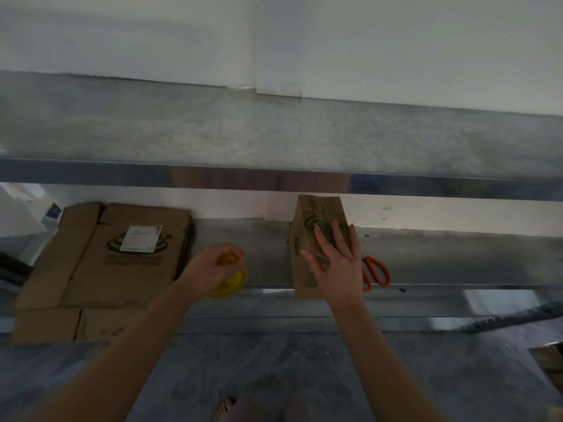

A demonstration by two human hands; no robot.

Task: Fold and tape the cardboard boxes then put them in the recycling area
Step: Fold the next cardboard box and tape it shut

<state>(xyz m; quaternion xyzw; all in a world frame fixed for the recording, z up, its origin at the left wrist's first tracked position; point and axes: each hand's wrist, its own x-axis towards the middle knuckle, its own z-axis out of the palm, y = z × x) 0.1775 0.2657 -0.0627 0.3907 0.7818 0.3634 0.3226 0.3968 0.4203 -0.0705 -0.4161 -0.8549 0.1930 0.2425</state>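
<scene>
A small folded cardboard box (313,214) with a green logo lies on the lower metal shelf (268,254). My right hand (336,263) presses on its top with straight, spread fingers. My left hand (213,263) grips a yellow tape dispenser (231,284) that rests on the shelf just left of the box. Flattened brown cardboard boxes (115,254) with a white label are stacked at the shelf's left end.
Orange-handled scissors (377,272) lie on the shelf right behind my right hand. An upper metal shelf (274,132) hangs above, against a white wall. Grey floor lies below, with my foot near the bottom edge. Another cardboard piece (548,360) shows at far right.
</scene>
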